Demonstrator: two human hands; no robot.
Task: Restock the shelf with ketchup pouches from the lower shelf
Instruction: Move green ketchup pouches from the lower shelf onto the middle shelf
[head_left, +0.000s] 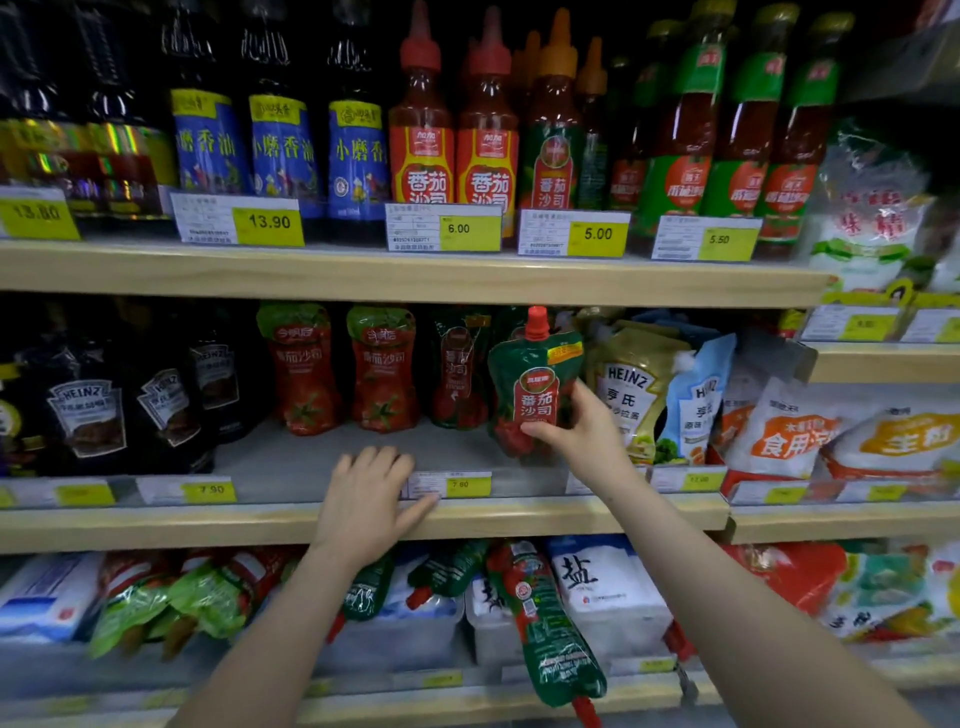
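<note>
Ketchup pouch (530, 395), green and red with a red cap at its top, stands upright at the front of the middle shelf (156, 525), just right of the shelf's mid-length, and my right hand (576, 431) grips it low on its right side, thumb across the front and fingers curled behind. Above it runs the top shelf (363, 278), lined with dark sauce bottles at the left and red ketchup bottles (452, 130) over the middle, yellow price tags along its front edge. On the middle shelf, dark Heinz pouches (88, 410) fill the left end; two red pouches (343, 369) and one dark green pouch (457, 369) stand farther back, just left of mine. A Heinz salad-dressing pouch (631, 395) crowds close on its right, just behind my fingers. Below, on the lower shelf (467, 701), more green ketchup pouches (550, 623) lie tumbled over white salt bags (597, 587), one hanging over the front edge, cap down. My left hand (369, 499) rests flat on the middle shelf's front edge, fingers relaxed and holding nothing, partly covering a price tag (457, 484).
</note>
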